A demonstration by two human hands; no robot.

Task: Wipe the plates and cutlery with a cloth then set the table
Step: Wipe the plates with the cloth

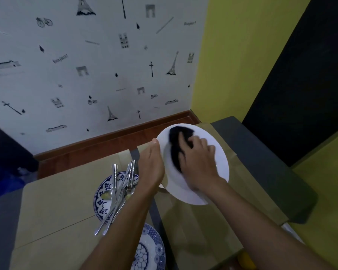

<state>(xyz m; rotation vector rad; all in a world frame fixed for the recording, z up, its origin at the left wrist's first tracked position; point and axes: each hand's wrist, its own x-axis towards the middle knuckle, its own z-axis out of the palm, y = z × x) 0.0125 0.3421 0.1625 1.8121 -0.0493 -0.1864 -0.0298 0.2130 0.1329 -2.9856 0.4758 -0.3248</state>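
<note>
A plain white plate [220,162] is held tilted above the table. My left hand [151,166] grips its left rim, thumb on the edge. My right hand [198,158] presses a dark cloth [177,139] against the plate's face, fingers curled on the cloth. To the left, a blue-and-white patterned plate [101,193] lies on the table with several pieces of silver cutlery [121,190] heaped on it. A second blue-patterned plate [150,248] sits near the front, partly behind my left forearm.
The table [57,211] is covered with brown cardboard taped in grey. A dark grey bench [261,162] runs along the right side by a yellow wall. A wooden floor strip and papered wall lie beyond the table's far edge.
</note>
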